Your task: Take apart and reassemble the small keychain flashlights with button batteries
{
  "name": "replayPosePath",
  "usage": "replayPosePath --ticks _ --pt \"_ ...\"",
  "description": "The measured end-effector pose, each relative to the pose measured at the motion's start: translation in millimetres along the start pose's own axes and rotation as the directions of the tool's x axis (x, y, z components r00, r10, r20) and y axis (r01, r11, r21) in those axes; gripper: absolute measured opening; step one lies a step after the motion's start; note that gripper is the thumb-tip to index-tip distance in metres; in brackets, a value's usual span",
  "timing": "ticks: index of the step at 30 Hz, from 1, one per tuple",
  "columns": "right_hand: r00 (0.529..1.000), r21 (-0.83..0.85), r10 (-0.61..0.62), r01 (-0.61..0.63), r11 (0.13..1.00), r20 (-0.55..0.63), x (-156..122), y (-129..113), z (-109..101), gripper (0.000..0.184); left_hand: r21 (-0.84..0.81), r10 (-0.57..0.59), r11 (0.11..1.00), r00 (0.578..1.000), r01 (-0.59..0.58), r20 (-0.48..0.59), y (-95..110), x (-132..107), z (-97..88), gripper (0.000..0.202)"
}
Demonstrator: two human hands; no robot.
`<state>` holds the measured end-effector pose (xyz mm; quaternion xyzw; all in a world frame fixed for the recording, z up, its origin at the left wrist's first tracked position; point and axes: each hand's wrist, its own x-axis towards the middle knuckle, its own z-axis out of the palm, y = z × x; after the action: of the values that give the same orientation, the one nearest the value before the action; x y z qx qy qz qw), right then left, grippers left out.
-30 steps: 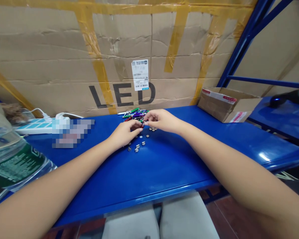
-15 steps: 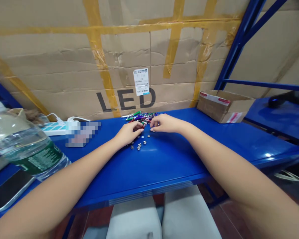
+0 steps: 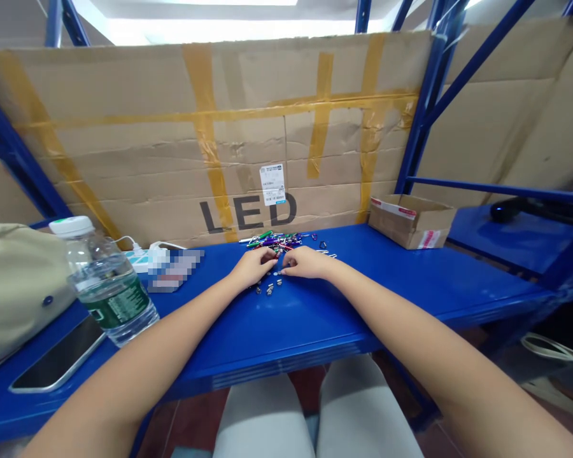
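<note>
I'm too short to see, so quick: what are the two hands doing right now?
Left hand: curled down, can't tell if it's holding anything.
Right hand: curled down, can't tell if it's holding anything.

Bare, slender forearms [image 3: 143, 362] run down to an equally bare left hand [image 3: 253, 267] and right hand [image 3: 305, 263]. Below the front edge of the glossy blue metal tabletop [image 3: 286, 337], pale grey fabric trousers [image 3: 262, 423] cover both thighs.

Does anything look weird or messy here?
Yes. Little metal discs lie scattered on the blue table, loose, just below the left hand and right hand. The cardboard sheet behind looks odd too: it's creased and crossed with yellow tape.
</note>
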<state>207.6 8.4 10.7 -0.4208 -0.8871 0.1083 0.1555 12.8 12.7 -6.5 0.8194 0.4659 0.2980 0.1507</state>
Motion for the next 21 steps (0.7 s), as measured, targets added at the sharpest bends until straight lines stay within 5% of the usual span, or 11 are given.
replayPosePath --ticks 7,16,21 --pt "0.999 -0.025 0.034 -0.034 0.999 -0.007 -0.6 -14.4 4.4 0.016 -0.004 0.025 1.0 1.0 -0.025 -0.017 -0.3 -0.1 -0.5 0.019" --pt "0.995 -0.024 0.054 -0.056 0.998 -0.078 10.3 -10.2 20.3 0.015 -0.02 0.012 1.0 0.999 -0.012 -0.036 -5.9 1.8 2.0 0.019" --pt "0.988 0.039 0.058 -0.053 0.998 -0.145 8.4 -3.5 12.0 0.012 -0.02 -0.006 1.0 0.999 0.005 -0.044 -4.8 2.1 2.5 0.017"
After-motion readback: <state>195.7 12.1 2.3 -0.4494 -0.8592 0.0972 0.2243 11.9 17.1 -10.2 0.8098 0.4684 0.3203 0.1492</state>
